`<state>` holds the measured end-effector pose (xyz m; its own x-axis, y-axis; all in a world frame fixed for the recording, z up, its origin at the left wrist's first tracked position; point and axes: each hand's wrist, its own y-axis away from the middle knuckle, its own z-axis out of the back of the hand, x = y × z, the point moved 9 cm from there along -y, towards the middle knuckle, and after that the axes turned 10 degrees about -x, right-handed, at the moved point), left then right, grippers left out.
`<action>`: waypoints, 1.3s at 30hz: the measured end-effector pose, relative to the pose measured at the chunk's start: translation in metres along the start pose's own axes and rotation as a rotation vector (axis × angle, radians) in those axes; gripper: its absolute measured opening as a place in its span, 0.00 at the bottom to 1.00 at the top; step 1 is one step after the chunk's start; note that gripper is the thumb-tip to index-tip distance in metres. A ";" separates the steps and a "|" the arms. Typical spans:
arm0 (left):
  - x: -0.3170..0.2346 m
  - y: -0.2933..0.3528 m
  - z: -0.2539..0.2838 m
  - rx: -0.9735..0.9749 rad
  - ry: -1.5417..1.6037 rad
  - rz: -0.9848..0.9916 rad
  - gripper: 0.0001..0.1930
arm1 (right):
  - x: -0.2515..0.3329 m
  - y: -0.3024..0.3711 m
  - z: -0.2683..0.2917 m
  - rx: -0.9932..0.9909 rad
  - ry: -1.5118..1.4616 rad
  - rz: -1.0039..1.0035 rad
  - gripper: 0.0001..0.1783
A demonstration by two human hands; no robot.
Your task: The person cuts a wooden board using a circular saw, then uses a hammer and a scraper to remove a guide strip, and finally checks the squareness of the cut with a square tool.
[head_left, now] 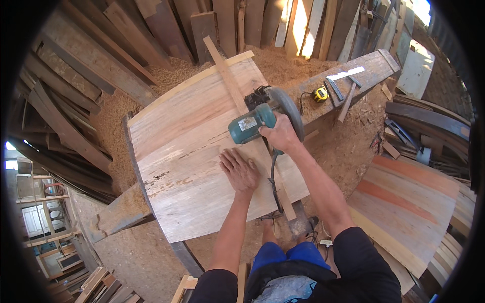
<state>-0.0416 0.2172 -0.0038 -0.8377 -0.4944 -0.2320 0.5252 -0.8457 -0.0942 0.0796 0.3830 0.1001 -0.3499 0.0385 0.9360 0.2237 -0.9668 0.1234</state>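
Observation:
My right hand (280, 133) is wrapped round the handle of a green circular saw (245, 127), which sits on a large pale wooden panel (187, 151) near its right side. The saw's rounded blade guard (289, 112) is on the right. My left hand (240, 172) lies flat on the panel, fingers spread, just nearer to me than the saw's motor. A straight wooden strip (225, 76) crosses the panel from far to near and passes under the saw. The saw's dark cord (274, 182) hangs down beside the strip. The blade itself is hidden.
On a plank bench (374, 68) at the right rest a yellow tape measure (320, 94), a hammer (346, 104) and a square (334, 88). Boards (252, 22) lean at the back over sawdust (113, 136). Another panel (404, 202) lies at lower right.

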 end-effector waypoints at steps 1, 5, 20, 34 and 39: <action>0.000 0.000 0.000 0.012 -0.010 -0.001 0.40 | -0.001 -0.002 -0.001 -0.002 -0.001 -0.004 0.20; 0.001 0.000 0.000 0.013 0.000 -0.008 0.40 | -0.003 -0.014 -0.009 0.016 -0.003 -0.027 0.19; -0.002 0.000 -0.002 0.033 -0.021 -0.033 0.40 | 0.002 -0.036 -0.015 0.032 0.010 -0.046 0.20; 0.003 -0.001 -0.004 0.069 0.002 0.010 0.41 | -0.003 -0.044 -0.024 0.020 -0.028 -0.049 0.20; -0.003 -0.005 0.002 0.067 0.057 -0.007 0.40 | -0.006 -0.045 -0.021 -0.027 0.022 -0.025 0.11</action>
<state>-0.0421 0.2230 -0.0010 -0.8302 -0.4781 -0.2867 0.5069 -0.8615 -0.0313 0.0522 0.4209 0.0820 -0.3748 0.0572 0.9254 0.1902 -0.9721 0.1371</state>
